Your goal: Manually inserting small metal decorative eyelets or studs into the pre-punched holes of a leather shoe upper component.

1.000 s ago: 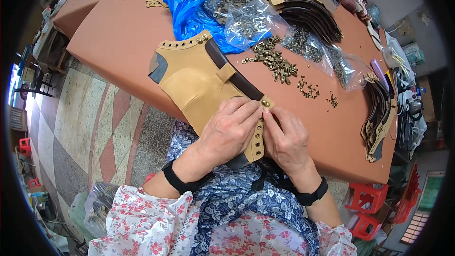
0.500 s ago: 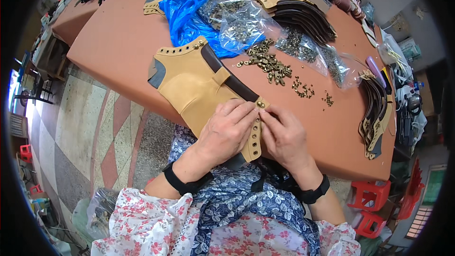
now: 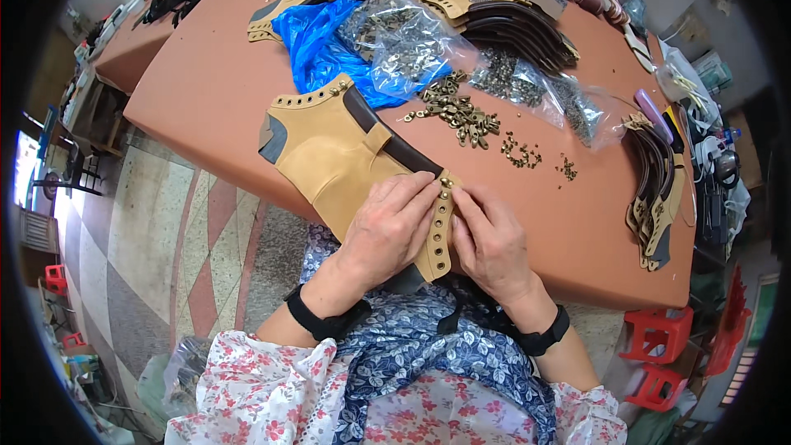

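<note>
A tan leather boot upper (image 3: 334, 152) with a dark brown padded collar and a tan pull loop lies across the table edge and over my lap. Rows of eyelets run along both its ends. My left hand (image 3: 391, 222) grips the near end, its fingertips by the top of the eyelet strip (image 3: 439, 239). Brass-coloured metal lace fittings (image 3: 445, 185) show there between my two hands. My right hand (image 3: 492, 235) is pinched at the strip's outer edge; whatever its fingertips hold is hidden. More brass fittings (image 3: 336, 89) sit on the far end's corner.
Loose brass lace fittings (image 3: 461, 111) and smaller metal pieces (image 3: 521, 152) lie in piles beyond my hands. Behind them are a blue plastic bag (image 3: 317, 41), clear bags of hardware (image 3: 412, 45) and stacked uppers (image 3: 515, 29). More uppers (image 3: 651, 189) lie at right; red stools (image 3: 657, 336) stand below.
The view has shifted slightly. My hands stay at the top of the eyelet strip, and the right fingertips now sit a little apart from the left ones.
</note>
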Available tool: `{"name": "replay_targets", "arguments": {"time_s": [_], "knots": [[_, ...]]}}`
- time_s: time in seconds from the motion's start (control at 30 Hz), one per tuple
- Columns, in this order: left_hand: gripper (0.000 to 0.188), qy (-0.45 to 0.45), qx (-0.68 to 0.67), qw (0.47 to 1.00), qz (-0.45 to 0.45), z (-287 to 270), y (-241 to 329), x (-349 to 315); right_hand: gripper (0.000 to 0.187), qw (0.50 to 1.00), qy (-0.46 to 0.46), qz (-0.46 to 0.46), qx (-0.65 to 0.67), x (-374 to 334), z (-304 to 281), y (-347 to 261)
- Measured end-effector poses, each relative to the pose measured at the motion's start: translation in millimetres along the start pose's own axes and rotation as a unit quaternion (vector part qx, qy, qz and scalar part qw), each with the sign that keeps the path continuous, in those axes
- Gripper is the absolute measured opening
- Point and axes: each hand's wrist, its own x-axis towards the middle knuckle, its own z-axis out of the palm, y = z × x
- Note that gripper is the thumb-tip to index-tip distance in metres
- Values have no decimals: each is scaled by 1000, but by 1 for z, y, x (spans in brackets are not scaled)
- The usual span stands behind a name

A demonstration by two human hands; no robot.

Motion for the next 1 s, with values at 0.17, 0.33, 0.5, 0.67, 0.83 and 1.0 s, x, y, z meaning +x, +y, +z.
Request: {"name": "replay_targets", "arguments": {"time_s": [0.17,0.33,0.5,0.67,0.83,1.0], "knots": [[37,-13,17,1000,-12,2,2,3,36,1000,-4,21,1,3,4,2],[37,-32,25,999,-18,5,3,3,39,999,-24,17,-22,4,6,4],[37,-29,42,999,-13,5,5,2,37,994,-60,-25,-93,10,0,5],[37,-17,51,998,-9,8,4,0,35,987,-75,-43,-132,16,0,-1],[38,-13,13,1000,14,-2,7,2,39,999,-38,13,-9,2,0,10],[30,88,114,988,-50,-61,-5,-12,43,997,-18,62,40,-14,-16,2]]}}
